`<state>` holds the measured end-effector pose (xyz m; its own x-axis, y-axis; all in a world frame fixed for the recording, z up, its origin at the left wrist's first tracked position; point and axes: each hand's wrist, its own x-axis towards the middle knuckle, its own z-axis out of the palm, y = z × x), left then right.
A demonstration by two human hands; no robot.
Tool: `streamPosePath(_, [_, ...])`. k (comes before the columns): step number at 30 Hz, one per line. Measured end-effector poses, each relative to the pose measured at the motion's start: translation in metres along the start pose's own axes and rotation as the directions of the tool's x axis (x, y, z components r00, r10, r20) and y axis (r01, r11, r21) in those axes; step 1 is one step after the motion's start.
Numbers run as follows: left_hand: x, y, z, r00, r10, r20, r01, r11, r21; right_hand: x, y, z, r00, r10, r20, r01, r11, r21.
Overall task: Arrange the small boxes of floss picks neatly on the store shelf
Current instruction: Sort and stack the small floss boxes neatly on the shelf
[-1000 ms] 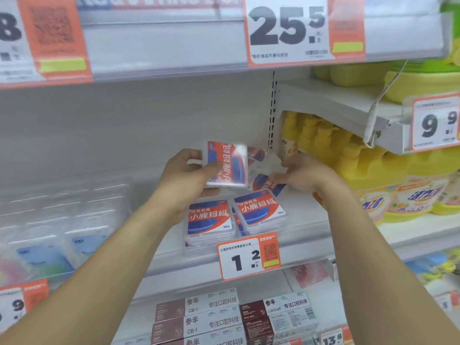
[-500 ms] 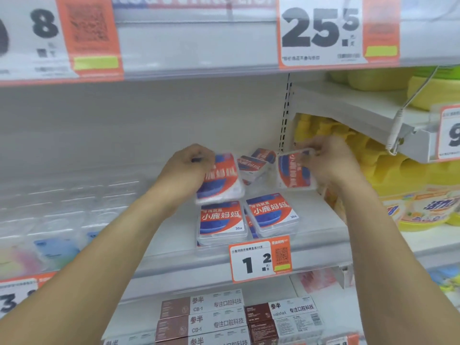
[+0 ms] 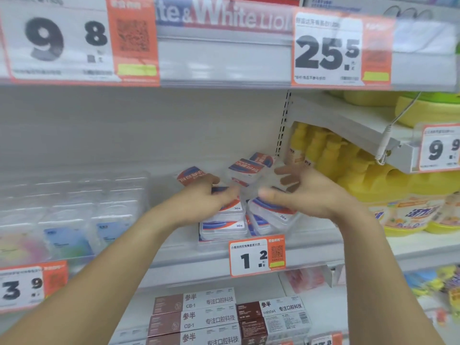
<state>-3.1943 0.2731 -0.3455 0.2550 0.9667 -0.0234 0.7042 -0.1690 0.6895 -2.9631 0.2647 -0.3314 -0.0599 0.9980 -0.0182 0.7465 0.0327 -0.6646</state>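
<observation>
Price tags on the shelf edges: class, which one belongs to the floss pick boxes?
The small white-and-orange price tag reading 1.2. It alone sits on the shelf edge directly below the stacked red-and-blue floss pick boxes; the others hang elsewhere.

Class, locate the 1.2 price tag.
The 1.2 price tag is centre frame, clipped to the shelf edge directly below the stacked floss boxes.

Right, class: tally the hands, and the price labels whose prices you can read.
Hands: 2 (left hand, right hand)
Readable price labels: 5 (9.8, 25.5, 9.9, 1.2, 3.9)
Total: 7
</observation>
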Motion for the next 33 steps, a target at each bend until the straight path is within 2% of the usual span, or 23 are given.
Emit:
streamPosePath(2, [-0.011, 0.002, -0.006, 0.993, 0.030, 0.113, -0.031, 0.999, 0.011, -0.007, -0.003, -0.002, 0.984, 0.049, 0.172, -0.028, 0.992, -0.119])
streamPosePath(3, [-0.013, 0.000, -0.008, 0.986, 0.043, 0.162, -0.052, 0.997, 0.050, -0.009, -0.003, -0.002, 0.977, 0.039, 0.208, -0.009, 0.989, -0.144])
streamPosePath(6, [-0.012, -0.009, -0.010, 0.974, 0.066, 0.217, -0.111, 0.973, 0.201, -0.009, 0.000, -0.006, 0.970, -0.042, 0.238, 0.064, 0.994, -0.088])
streamPosePath(9, [-0.007, -0.016, -0.011, 0.968, 0.103, 0.229, -0.151, 0.968, 0.203, -0.009, 0.002, -0.008, 0.942, -0.064, 0.331, 0.082, 0.996, -0.040])
streamPosePath(15, [-0.011, -0.015, -0.012, 0.972, 0.144, 0.184, -0.167, 0.979, 0.116, -0.001, -0.003, 0.002, 0.954, -0.018, 0.300, 0.068, 0.986, -0.155])
streamPosePath(18, [-0.014, -0.014, -0.010, 0.981, 0.137, 0.139, -0.153, 0.981, 0.118, 0.004, 0.001, 0.004, 0.948, -0.029, 0.318, 0.076, 0.988, -0.136])
streamPosePath(22, [-0.018, -0.015, -0.011, 0.992, 0.089, 0.094, -0.102, 0.984, 0.148, 0.010, 0.006, 0.009, 0.961, -0.043, 0.275, 0.060, 0.997, -0.054])
streamPosePath(26, [-0.017, -0.017, -0.011, 0.997, 0.054, 0.053, -0.063, 0.980, 0.187, 0.015, 0.006, 0.012, 0.957, -0.026, 0.288, 0.052, 0.995, -0.084])
streamPosePath(33, [-0.017, -0.019, -0.014, 0.989, 0.035, 0.144, -0.061, 0.981, 0.183, 0.013, -0.005, 0.010, 0.921, -0.056, 0.386, 0.119, 0.983, -0.142])
